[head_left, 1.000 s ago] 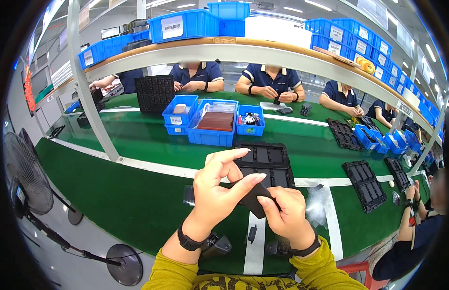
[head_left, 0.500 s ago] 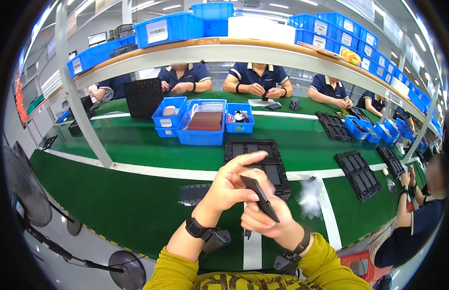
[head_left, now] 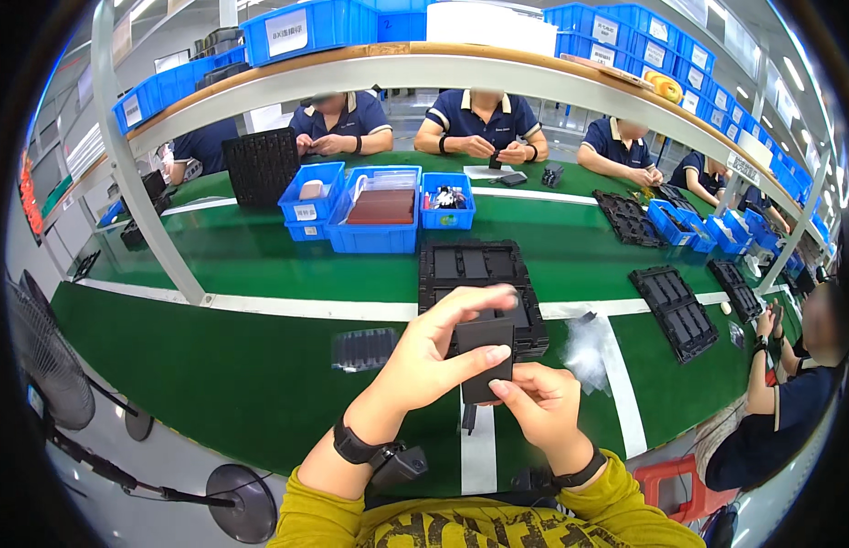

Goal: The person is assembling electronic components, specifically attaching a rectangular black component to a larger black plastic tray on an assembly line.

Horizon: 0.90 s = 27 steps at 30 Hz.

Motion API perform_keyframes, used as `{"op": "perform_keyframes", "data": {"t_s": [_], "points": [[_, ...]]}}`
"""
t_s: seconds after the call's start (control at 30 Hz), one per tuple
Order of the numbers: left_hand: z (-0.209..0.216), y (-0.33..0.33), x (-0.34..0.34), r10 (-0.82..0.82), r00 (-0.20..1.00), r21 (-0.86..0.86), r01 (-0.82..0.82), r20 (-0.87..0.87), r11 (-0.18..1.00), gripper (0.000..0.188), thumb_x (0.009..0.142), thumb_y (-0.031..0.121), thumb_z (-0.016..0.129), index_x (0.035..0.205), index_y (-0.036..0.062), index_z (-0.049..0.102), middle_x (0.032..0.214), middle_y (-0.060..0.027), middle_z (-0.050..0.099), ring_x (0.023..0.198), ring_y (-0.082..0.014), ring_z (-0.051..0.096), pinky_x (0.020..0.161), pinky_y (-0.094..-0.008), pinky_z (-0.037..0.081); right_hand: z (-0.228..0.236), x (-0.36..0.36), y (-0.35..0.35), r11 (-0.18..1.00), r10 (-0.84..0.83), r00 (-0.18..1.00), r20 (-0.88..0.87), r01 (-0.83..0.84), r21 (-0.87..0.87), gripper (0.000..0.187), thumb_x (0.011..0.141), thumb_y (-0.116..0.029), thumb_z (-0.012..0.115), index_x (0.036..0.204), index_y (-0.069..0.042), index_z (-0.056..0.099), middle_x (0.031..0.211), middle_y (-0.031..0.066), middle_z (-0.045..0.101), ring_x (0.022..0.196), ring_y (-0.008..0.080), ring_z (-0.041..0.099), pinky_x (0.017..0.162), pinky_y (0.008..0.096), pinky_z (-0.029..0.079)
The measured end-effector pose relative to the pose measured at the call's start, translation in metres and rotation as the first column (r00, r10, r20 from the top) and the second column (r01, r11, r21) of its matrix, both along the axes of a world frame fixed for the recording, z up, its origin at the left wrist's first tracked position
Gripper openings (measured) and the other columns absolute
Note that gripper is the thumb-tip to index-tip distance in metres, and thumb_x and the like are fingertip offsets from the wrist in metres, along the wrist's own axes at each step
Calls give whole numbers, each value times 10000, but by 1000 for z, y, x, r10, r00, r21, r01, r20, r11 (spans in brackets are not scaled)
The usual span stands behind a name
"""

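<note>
A flat, plain black rectangular piece (head_left: 485,338) is held up over the green worktop (head_left: 214,365), its broad face toward the camera and its long sides running roughly up and down. The left hand (head_left: 419,367) lays its thumb across that face; the right hand (head_left: 546,416) pinches the lower right corner.

The left hand (head_left: 424,365) has motion-blurry fingers (head_left: 493,299), and its thumb (head_left: 479,361) covers a strip of the black plate (head_left: 490,334), whose back I can't see. Hand and plate block the black tray's (head_left: 474,265) lower left. Bits (head_left: 447,197) in the small blue bin (head_left: 447,219)? Too tiny, sorry. Left rim chops off the fan (head_left: 45,352).
</note>
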State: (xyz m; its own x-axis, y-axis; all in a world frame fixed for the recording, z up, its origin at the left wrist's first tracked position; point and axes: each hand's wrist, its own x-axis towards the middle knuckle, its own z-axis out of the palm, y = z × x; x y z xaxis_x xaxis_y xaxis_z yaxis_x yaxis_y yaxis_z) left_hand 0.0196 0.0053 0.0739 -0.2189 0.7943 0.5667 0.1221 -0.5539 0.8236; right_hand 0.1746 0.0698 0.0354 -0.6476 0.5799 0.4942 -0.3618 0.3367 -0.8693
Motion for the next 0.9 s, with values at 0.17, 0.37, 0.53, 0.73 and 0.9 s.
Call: {"op": "perform_keyframes", "data": {"t_s": [0.17,0.37,0.53,0.73,0.9], "points": [[2,-8,8,-159,979,-91,172,130,981,327,798,63,600,1119,2,586,1202,-153,529,1141,-224,480,964,-345,370,-6,-4,-9,999,-19,999,-44,20,27,119,810,8,617,901,84,615,806,123,668,717,158,655,641,271,556],[-14,-3,5,-114,992,-137,122,61,983,246,872,94,554,1102,9,582,1110,-71,565,938,-122,554,821,-252,440,-20,-10,-10,989,-23,998,-53,15,-147,119,819,9,604,900,96,608,813,142,665,707,159,651,642,272,562],[-39,-2,-5,98,981,-129,-121,-170,984,342,845,113,605,1166,20,535,1090,-82,578,997,-166,549,891,-292,412,-27,-13,9,952,-91,996,6,89,-293,121,809,-29,633,879,64,600,770,108,645,623,151,641,546,242,525],[-117,2,-41,198,954,-436,-84,225,896,204,875,82,549,1057,-4,581,1019,-100,616,969,-163,577,884,-303,432,-16,-46,166,930,-291,904,312,344,-130,226,815,-185,653,854,32,603,589,48,582,477,89,548,413,194,388],[-136,5,-37,470,798,-134,-550,-377,825,82,824,100,619,844,20,615,857,-58,586,808,-168,558,681,-275,446,-61,-105,239,872,-223,827,516,406,-273,231,849,-19,539,1036,114,512,841,149,609,632,201,647,508,278,536]]}}
